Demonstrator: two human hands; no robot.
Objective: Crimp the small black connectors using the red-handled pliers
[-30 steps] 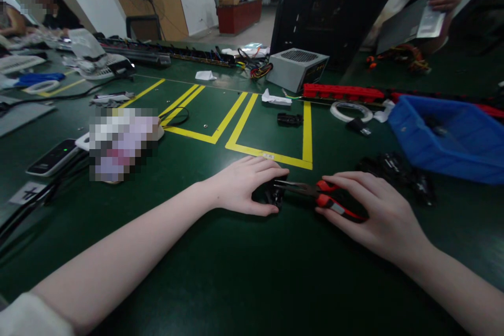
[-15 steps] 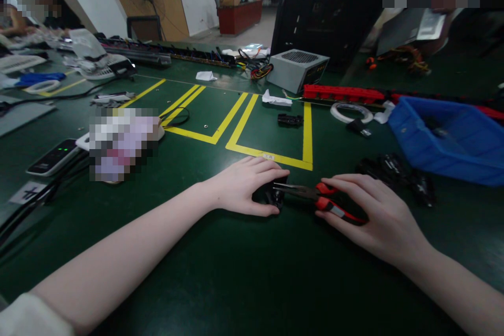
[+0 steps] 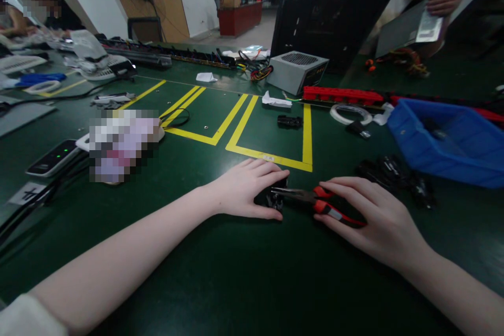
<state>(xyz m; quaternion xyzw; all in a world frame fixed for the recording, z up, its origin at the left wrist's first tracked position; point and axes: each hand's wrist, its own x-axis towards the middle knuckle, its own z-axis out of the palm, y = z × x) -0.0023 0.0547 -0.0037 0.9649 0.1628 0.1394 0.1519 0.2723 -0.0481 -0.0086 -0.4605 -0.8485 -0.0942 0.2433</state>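
My left hand (image 3: 248,189) grips a small black part (image 3: 275,199) against the green table, thumb at its near side and fingers at its far side. The hand covers much of this part, so its exact kind does not show. In my right hand (image 3: 370,215) is a pair of long-nose pliers (image 3: 311,197) with red and black handles. The plier jaws point left, and their tips lie over the black part. A similar black part (image 3: 290,121) rests inside a yellow-taped rectangle farther back.
A blue bin (image 3: 449,142) stands at the right, beside several black pieces in shiny wrapping (image 3: 394,173). Behind are a tape roll (image 3: 350,114), a red strip (image 3: 342,94), a grey power supply (image 3: 298,71) and a black computer case (image 3: 326,21). Another person's hand (image 3: 443,7) holds a metal box.
The pliers have shifted slightly left and down over the black part. My left hand stays nearly in place. At the upper right, the other person's hand and metal box have moved slightly.
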